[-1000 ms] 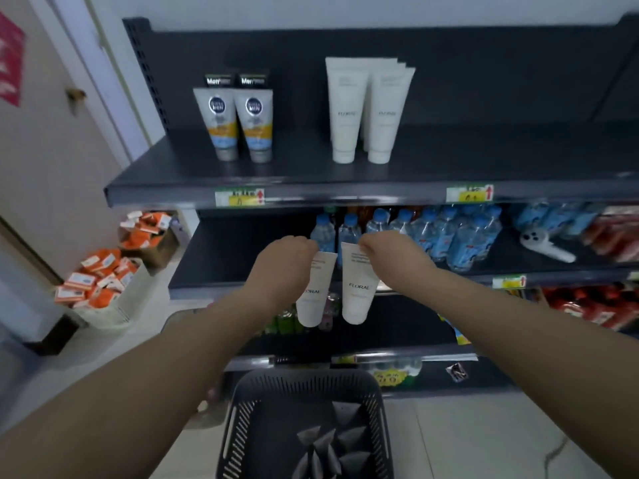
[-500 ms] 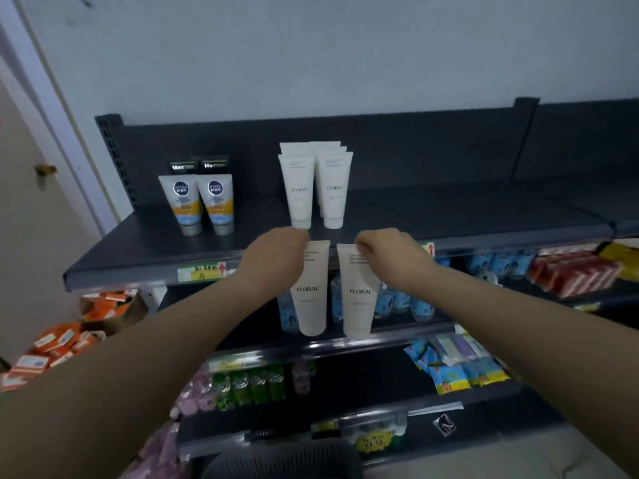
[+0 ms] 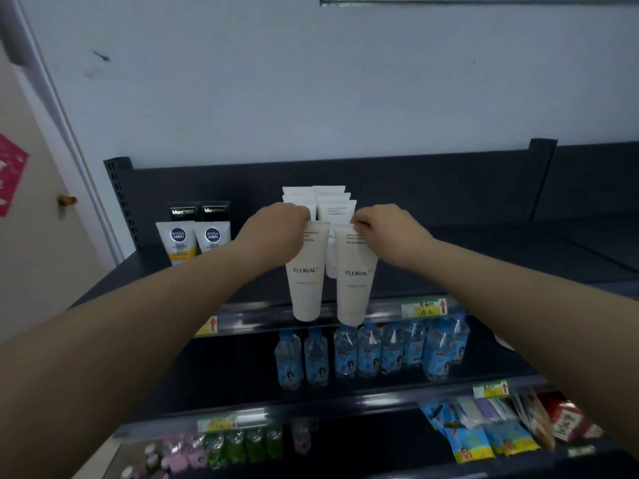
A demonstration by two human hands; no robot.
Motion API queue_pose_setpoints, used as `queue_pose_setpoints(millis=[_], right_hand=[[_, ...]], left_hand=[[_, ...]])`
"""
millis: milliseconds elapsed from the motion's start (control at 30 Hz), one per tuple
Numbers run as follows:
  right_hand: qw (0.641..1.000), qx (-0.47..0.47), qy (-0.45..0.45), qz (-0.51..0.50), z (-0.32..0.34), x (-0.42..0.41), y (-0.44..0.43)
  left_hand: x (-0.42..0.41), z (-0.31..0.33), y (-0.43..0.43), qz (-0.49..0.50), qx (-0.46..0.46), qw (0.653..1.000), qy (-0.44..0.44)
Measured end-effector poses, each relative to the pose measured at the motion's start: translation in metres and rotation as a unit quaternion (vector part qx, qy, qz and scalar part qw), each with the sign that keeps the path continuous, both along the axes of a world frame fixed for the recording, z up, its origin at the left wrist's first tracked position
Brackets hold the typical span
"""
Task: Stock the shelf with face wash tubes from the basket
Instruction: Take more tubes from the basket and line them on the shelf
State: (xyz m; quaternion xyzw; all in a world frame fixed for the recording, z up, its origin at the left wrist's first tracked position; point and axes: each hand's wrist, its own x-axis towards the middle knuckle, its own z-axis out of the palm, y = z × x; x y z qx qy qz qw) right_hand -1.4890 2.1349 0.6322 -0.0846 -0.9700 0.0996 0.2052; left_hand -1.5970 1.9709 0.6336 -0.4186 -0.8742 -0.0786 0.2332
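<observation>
Step in hand: carrying two tubes to the top shelf (image 3: 484,250). The left hand (image 3: 273,233) grips the left tube (image 3: 306,274) by its crimped upper end; the right hand (image 3: 383,233) grips the right tube (image 3: 356,278) the same way. On each hand the fingers are pinched closed on the tube's top edge. Both tubes hang cap-down, side by side and just apart, their caps level with the shelf's front lip.

A stack (image 3: 332,205) of the same white tubes stands on the shelf directly behind the hands. Two Nivea tubes (image 3: 193,236) stand to its left. The basket is out of view.

Next move, as judged: bring both caps over the front lip and set the tubes upright on their caps in front of the stack. Lower them squarely before release; a tube hung from its crimp can swing and tip, and could knock the row behind.
</observation>
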Motion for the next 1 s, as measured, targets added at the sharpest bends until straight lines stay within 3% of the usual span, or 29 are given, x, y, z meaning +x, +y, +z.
queue_pose_setpoints(millis=[400, 1000], right_hand=[[1.0, 0.014, 0.008, 0.007, 0.021, -0.053, 0.023], [1.0, 0.009, -0.029, 0.007, 0.0, -0.093, 0.041]], left_hand=[[-0.051, 0.011, 0.025, 0.038, 0.003, 0.999, -0.016], [-0.085, -0.014, 0.045, 0.045, 0.013, 0.998, -0.047]])
